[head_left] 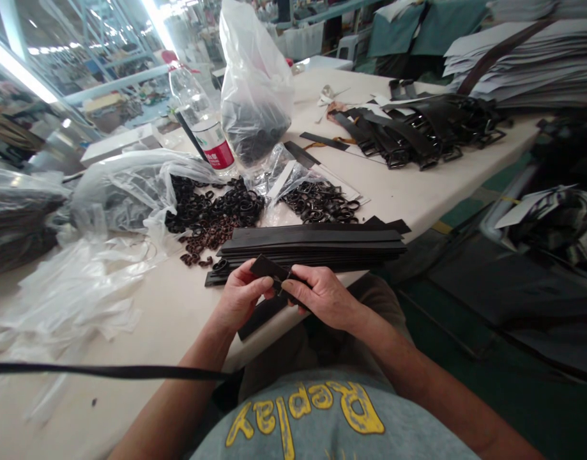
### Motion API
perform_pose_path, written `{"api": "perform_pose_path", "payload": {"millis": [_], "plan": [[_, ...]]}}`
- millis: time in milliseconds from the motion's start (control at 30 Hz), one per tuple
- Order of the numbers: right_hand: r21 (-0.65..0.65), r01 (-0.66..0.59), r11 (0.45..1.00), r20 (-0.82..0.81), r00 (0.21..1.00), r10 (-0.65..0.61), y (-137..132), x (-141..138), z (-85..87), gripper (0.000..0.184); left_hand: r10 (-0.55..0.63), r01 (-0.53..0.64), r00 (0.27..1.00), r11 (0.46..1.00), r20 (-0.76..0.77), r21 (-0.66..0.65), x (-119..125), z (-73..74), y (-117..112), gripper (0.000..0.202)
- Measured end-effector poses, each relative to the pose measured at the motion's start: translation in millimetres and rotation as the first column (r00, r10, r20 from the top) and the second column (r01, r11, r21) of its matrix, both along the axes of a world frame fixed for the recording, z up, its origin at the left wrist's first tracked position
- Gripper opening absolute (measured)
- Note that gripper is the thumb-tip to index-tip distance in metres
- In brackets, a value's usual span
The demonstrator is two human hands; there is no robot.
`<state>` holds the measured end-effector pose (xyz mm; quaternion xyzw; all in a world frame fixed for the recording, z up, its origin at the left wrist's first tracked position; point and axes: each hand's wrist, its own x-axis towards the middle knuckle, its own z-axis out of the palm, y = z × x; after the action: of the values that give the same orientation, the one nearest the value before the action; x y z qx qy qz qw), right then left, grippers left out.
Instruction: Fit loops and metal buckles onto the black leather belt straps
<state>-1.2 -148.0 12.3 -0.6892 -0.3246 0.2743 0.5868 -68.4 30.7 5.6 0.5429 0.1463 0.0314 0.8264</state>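
Note the fingers of left hand (243, 295) and right hand (326, 294) closed on one dark strap (263, 265), at the near edge of the surface (422, 191). Treat as likely light, bendable yet springy, and somewhat smooth; pinch by the flat faces. Beyond, find stacked strips (317, 239), then loose loops (238, 203).

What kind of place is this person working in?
Probably a factory workshop: flat dark strips are stacked on the table, small black rings lie heaped beyond them, and many straps with buckles are piled farther back.
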Motion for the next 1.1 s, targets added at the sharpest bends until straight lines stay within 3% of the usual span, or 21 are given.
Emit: {"api": "perform_pose_path", "payload": {"millis": [400,700,1100], "plan": [[0.025,-0.008,1.0,-0.037,0.999,0.009,3.9,-4.6,-6.8,0.032,-0.003,0.004,1.0,1.0,0.03,-0.024,-2.0,-1.3,-0.6,0.032],[0.109,-0.036,0.993,-0.236,0.97,0.061,5.3,-4.3,-7.0,0.034,-0.045,0.045,0.998,0.999,0.052,0.008,-3.1,0.8,-2.0,0.033],[0.05,-0.006,0.999,-0.077,0.997,0.01,3.9,-5.2,-5.9,0.033,-0.002,0.0,0.999,0.999,0.052,0.035,-3.7,-2.5,-3.1,0.029]]}}
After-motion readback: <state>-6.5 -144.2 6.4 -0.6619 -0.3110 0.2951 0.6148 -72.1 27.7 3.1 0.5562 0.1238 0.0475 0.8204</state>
